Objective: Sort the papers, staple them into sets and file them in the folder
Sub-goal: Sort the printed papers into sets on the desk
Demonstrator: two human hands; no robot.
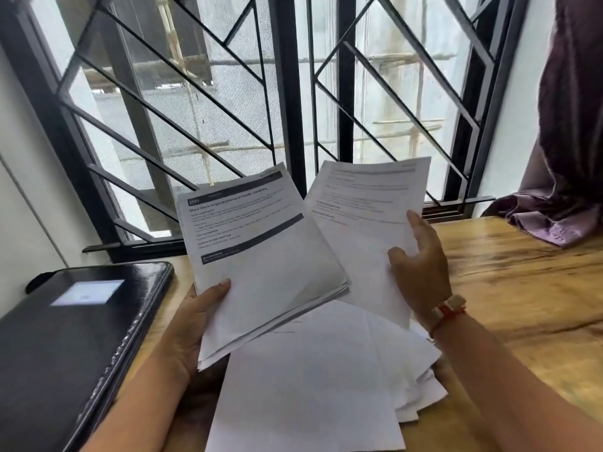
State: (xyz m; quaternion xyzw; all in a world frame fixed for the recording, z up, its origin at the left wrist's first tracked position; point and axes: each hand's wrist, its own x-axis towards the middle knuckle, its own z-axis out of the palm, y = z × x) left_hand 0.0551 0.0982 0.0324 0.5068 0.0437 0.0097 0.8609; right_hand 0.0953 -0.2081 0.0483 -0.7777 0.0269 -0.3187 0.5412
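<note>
Left hand (pixel 192 324) grips a stack of printed papers (pixel 261 256) at its lower left corner, thumb on top, other fingers hidden behind the sheets. Top page has dark header bars and a heading, text too blurred to read fully. Right hand (pixel 421 275) holds a single sheet (pixel 368 223) raised beside the stack, thumb on the front, fingers along its right edge; print on it faint, unreadable. Red band and pale bead on the right wrist. Below both hands, loose white sheets (pixel 313 380) lie fanned on the wooden table (pixel 522 288), lower edge cut off by the frame. Black folder (pixel 75 340) lies closed at left, partly out of frame, pale label glare-washed. Barred window (pixel 287 93) behind; purple cloth (pixel 564 158) at right edge.
</note>
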